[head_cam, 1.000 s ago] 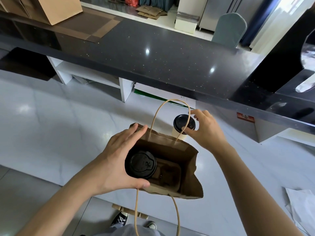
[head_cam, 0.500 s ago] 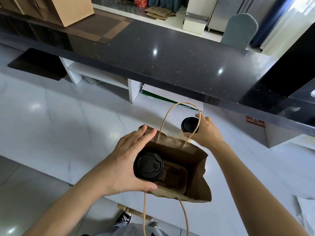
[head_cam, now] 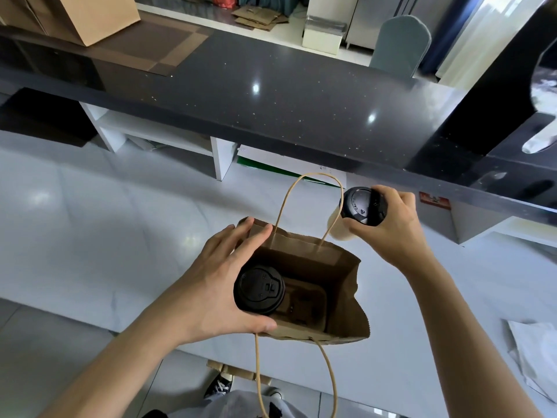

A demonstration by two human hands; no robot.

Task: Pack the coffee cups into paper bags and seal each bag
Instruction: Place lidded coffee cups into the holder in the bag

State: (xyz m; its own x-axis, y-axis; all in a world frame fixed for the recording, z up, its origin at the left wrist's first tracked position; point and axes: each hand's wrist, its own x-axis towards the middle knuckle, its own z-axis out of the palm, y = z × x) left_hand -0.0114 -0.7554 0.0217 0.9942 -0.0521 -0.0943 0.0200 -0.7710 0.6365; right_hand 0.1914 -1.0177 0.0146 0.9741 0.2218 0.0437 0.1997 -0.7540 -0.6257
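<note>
While 1 black-lidded coffee cup is already seated in the left side of an open brown paper bag, a 2nd cup is held just beyond the bag's far right corner, not yet inside. The bag is stood on a white worktop and is steadied by the left hand, whose thumb and palm are wrapped around the near left corner, beside the seated cup, with the fingers laid straight along the bag's left wall. The 2nd cup, pale-bodied and tilted, is grasped by its lid in the curled fingers of the right hand, next to the far twine handle. A brown cardboard carrier can be made out in the bag's bottom, with an empty slot judged to be waiting on the right. By this reckoning, the packing of this bag is about half done; the 2nd cup is yet to be lowered in, and the bag is unsealed, its mouth wide open. Raised lettering reading "CAUTION" is partly legible on the held lid; markings on the seated lid cannot be read. A small red sticker is seen on the dark counter edge, its writing too small to tell.
</note>
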